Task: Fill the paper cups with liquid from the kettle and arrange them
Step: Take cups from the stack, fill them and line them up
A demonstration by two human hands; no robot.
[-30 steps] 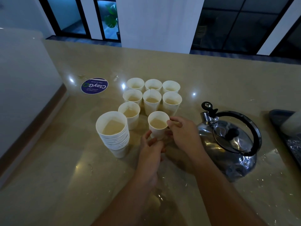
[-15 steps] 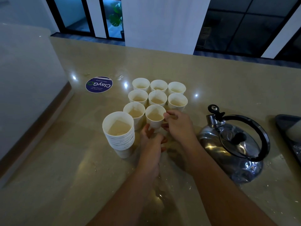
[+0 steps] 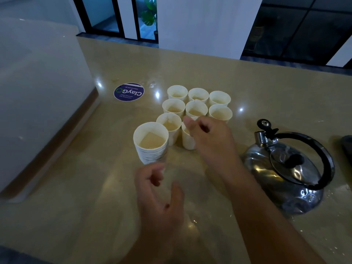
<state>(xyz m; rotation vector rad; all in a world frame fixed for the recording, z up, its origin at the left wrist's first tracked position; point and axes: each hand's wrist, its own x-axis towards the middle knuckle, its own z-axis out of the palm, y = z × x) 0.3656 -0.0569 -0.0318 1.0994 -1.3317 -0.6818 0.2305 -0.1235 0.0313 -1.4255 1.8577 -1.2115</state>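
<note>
Arranging step: we are hovering right hand [image 3: 210, 138] over eighth filled cup [image 3: 187, 139], fingers loosely curled, grasping nothing. Left hand [image 3: 159, 189] released, nearing cup stack [image 3: 150, 141]. Kettle [image 3: 285, 168] sitting on table [image 3: 266, 88]. Next, we judge: filling stack's top cup, closing third row.

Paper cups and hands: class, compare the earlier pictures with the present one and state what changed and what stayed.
The eighth filled cup moved forward into the third row beside its neighbour. The left hand released its grip and drew back toward the cup stack. The right hand remains at that cup, its hold unclear. The kettle, sticker and other cups stayed put.
</note>
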